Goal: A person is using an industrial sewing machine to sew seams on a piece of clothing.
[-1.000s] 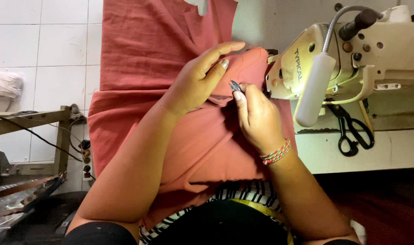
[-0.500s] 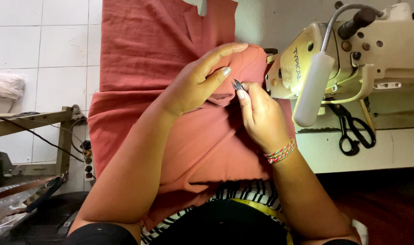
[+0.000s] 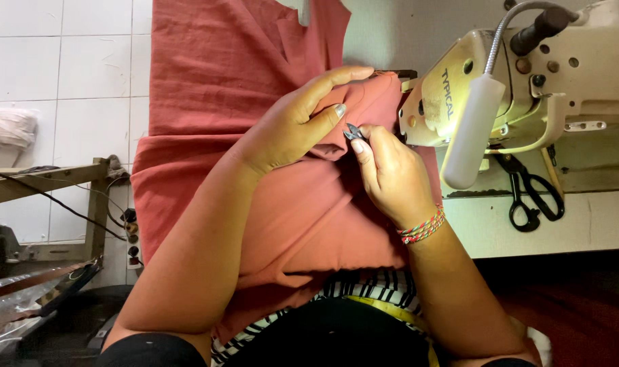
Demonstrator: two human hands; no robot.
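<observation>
A large piece of rust-red fabric (image 3: pixel 221 88) is draped over the sewing table and into my lap. My left hand (image 3: pixel 292 126) pinches a fold of that fabric just left of the machine head. My right hand (image 3: pixel 391 173), with a braided bracelet at the wrist, holds small metal thread snips (image 3: pixel 353 132) whose tips touch the pinched fold. The cream sewing machine (image 3: pixel 526 81) stands right beside both hands, with its white gooseneck lamp (image 3: pixel 469 132) hanging over the table.
Black-handled scissors (image 3: pixel 530 194) lie on the table under the machine arm. White floor tiles (image 3: pixel 58 68) show at the left, with a wooden frame (image 3: pixel 44 180), a cable and a pale bundle (image 3: pixel 7 132) there. My striped top and a yellow tape measure (image 3: pixel 384 309) sit below.
My hands have hardly moved. The right hand with the snips has edged up a little toward the fold that the left hand pinches.
</observation>
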